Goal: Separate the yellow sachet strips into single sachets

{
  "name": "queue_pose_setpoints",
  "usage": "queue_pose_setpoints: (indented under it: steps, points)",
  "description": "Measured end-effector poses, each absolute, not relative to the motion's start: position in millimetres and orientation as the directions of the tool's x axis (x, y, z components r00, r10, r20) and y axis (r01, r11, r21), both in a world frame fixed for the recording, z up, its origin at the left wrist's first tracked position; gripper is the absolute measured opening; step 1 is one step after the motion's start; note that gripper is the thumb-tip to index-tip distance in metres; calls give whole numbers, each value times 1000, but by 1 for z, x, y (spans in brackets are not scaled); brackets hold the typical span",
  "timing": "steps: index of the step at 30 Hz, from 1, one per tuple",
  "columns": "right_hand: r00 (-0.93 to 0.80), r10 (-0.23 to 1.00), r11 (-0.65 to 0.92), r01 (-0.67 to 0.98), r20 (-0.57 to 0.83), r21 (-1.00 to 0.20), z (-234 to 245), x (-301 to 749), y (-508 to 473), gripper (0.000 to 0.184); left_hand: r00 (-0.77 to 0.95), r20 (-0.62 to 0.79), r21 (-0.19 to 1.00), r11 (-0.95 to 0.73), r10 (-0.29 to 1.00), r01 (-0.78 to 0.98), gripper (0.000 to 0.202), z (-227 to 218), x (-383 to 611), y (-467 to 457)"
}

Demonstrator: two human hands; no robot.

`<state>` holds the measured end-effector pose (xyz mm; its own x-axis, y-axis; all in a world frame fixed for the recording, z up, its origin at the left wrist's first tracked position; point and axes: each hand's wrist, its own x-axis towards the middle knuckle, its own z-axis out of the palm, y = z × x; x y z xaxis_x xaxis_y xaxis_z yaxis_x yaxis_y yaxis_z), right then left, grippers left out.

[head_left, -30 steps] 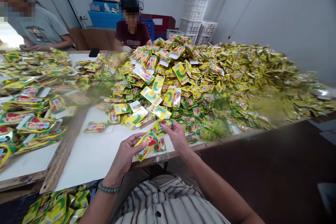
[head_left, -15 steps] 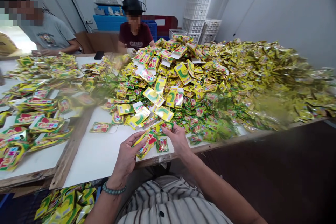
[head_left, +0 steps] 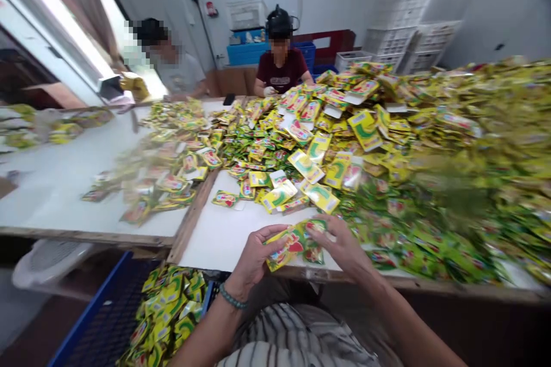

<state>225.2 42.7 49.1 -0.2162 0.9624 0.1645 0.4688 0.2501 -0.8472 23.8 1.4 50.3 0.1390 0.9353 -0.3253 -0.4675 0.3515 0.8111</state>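
Observation:
My left hand, with a beaded bracelet at the wrist, is closed on a flat yellow packet printed with a red watermelon picture and white-pink letters. My right hand pinches a small green-and-yellow sachet against the packet's right end. Just below those fingers is another small green sachet; whether it hangs from the hand or lies on the table edge I cannot tell. Beyond my hands, yellow packets with white flaps lie loosely over a heap of sachets.
A wooden strip divides the white tabletop. More packets lie left of it. Below the table, a blue crate stands beside a pile of yellow packets. Two co-workers sit across the table, before stacked white crates.
My view has swung left, so the table and heap appear farther right and more of the left table and the blue crate shows. Both hands keep their hold on the packet and sachet.

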Motion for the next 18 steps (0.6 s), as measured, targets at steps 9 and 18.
queue_pose_setpoints:
  steps: [9, 18]
  points:
    - [-364, 926, 296, 528, 102, -796, 45, 218, 39, 42, 92, -303, 865, 314, 949, -391, 46, 48, 28, -3]
    - [-416, 888, 424, 573, 197, -701, 28, 225, 50, 44, 11, -297, 883, 279, 955, -377, 52, 50, 24, -2]
